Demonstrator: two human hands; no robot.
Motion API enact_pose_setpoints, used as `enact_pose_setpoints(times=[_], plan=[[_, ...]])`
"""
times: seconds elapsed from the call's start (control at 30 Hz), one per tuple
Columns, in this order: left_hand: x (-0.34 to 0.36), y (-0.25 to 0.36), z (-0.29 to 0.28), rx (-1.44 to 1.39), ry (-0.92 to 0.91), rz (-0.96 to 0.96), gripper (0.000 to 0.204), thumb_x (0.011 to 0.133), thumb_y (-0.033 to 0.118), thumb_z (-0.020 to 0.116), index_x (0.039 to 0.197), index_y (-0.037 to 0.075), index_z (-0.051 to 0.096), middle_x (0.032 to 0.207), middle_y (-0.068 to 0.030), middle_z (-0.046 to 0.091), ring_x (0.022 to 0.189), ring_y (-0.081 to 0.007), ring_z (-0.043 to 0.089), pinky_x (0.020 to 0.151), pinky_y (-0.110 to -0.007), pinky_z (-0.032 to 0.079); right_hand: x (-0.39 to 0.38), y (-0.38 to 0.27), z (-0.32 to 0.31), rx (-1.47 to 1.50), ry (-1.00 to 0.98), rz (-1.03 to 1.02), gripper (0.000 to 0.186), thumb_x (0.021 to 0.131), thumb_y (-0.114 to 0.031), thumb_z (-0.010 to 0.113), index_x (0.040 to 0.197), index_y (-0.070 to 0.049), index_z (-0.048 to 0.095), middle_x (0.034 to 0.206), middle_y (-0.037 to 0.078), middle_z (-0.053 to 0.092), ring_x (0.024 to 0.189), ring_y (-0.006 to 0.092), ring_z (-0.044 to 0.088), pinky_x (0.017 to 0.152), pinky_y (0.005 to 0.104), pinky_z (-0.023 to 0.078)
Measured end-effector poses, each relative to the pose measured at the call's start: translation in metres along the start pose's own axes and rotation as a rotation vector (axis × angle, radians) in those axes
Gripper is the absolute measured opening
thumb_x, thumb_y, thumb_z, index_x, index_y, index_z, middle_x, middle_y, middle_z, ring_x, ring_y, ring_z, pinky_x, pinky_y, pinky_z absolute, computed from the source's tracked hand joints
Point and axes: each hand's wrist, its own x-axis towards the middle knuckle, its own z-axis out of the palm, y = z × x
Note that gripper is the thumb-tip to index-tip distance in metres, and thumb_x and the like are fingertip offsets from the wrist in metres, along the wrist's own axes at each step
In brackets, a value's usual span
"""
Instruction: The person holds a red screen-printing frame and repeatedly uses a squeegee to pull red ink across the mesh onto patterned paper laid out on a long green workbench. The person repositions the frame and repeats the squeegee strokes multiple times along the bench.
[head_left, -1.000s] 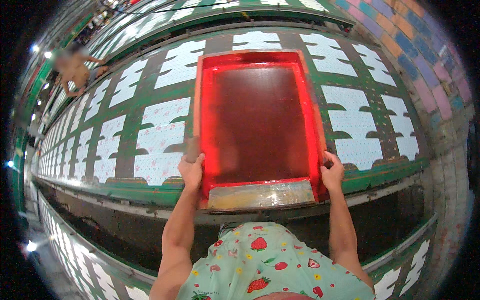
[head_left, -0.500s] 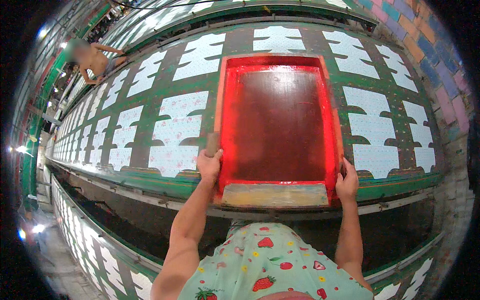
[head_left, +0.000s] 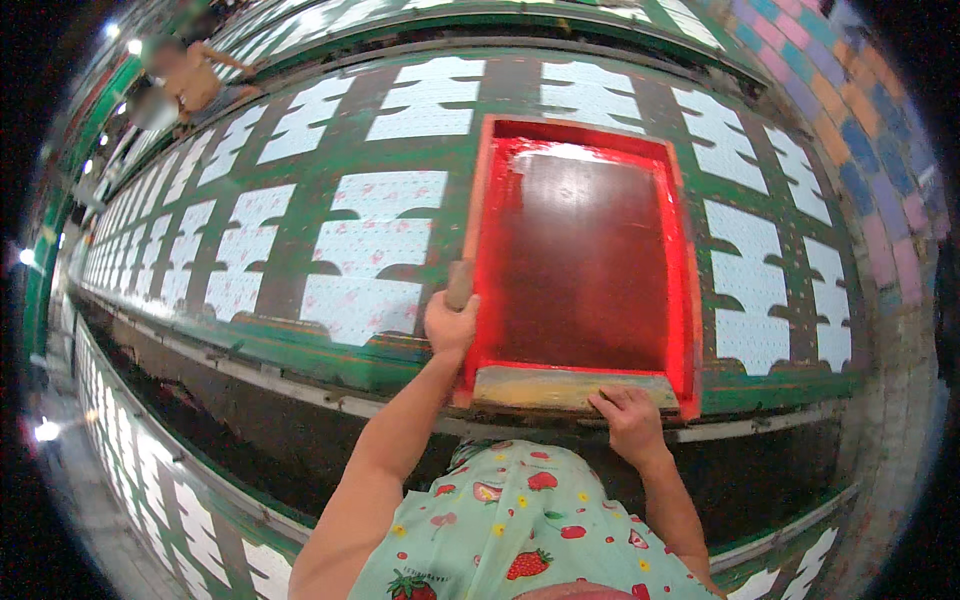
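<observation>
A printing screen (head_left: 585, 265) with a wooden frame and wet red ink round its inner edges lies on the long green table in front of me. My left hand (head_left: 451, 322) is closed round a grey-brown block-like handle (head_left: 459, 284) at the frame's left side. Along the near end lies a flat tan, paint-stained board (head_left: 530, 388), which looks like a squeegee. Its upper edge, right of the middle, is pinched in the bent fingers of my right hand (head_left: 630, 418). Beneath the screen, the table top is hidden.
White printed fabric pieces (head_left: 365, 255) lie in rows on the table (head_left: 390, 155), left and right of the screen. Parallel tables run behind and below left. A dark gap (head_left: 260, 400) separates the near ones. Two people (head_left: 195, 80) are at the far left. A coloured brick strip (head_left: 860, 120) borders the right.
My right hand has left the right side of the frame and taken hold of the board at its near end. My left hand keeps its grip. The screen appears further right in view.
</observation>
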Motion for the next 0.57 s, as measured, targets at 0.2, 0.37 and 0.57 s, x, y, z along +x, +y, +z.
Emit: enact_pose_setpoints(times=[0.2, 0.37, 0.57], plan=[[-0.001, 0.001, 0.000, -0.072, 0.026, 0.048, 0.064, 0.106, 0.050, 0.073, 0.138, -0.005, 0.071, 0.132, -0.0257, 0.073, 0.127, -0.0424, 0.069, 0.113, -0.050, 0.052, 0.048, -0.022, 0.016, -0.062, -0.034, -0.009, 0.044, 0.085, -0.002, 0.069, 0.126, -0.012, 0.081, 0.121, 0.014, 0.079, 0.111, 0.0386, 0.076, 0.097, 0.0520, 0.062], [-0.001, -0.008, 0.001, -0.191, 0.037, 0.139, 0.061, 0.116, 0.047, 0.057, 0.147, -0.006, 0.065, 0.141, -0.0267, 0.067, 0.135, -0.0445, 0.062, 0.119, -0.050, 0.047, 0.087, -0.015, -0.002, -0.117, -0.446, 0.180, 0.053, 0.083, -0.001, 0.069, 0.132, -0.017, 0.080, 0.123, 0.015, 0.080, 0.114, 0.0410, 0.076, 0.097, 0.0544, 0.062], [0.003, -0.023, 0.011, -0.376, 0.008, 0.122, 0.059, 0.116, 0.044, 0.058, 0.150, -0.004, 0.063, 0.147, -0.0261, 0.065, 0.137, -0.0449, 0.060, 0.122, -0.051, 0.045, 0.070, -0.036, -0.030, -0.125, -0.456, 0.213, 0.055, 0.081, -0.001, 0.071, 0.133, -0.017, 0.080, 0.124, 0.014, 0.080, 0.117, 0.0384, 0.077, 0.099, 0.0533, 0.063]])
